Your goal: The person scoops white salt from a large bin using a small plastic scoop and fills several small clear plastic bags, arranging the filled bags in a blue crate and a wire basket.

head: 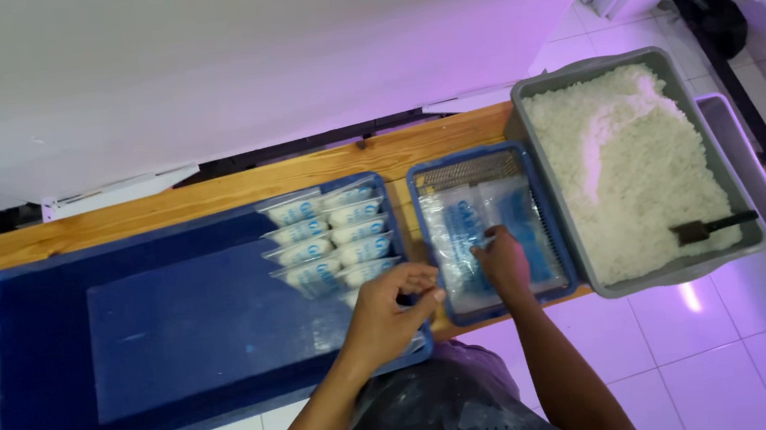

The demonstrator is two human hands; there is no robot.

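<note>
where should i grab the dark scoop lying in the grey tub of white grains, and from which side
Grip the dark scoop by its thin handle, the end pointing toward the right wall of the grey tub. Come from above on the right: the handle lies nearly flat on top of the white grains and looks exposed, while the wider blade end at the left sits partly in them. The right hand is nearest.

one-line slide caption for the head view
Left hand over filled bags in large blue tray; right hand on empty bags beside grey tub.
</note>
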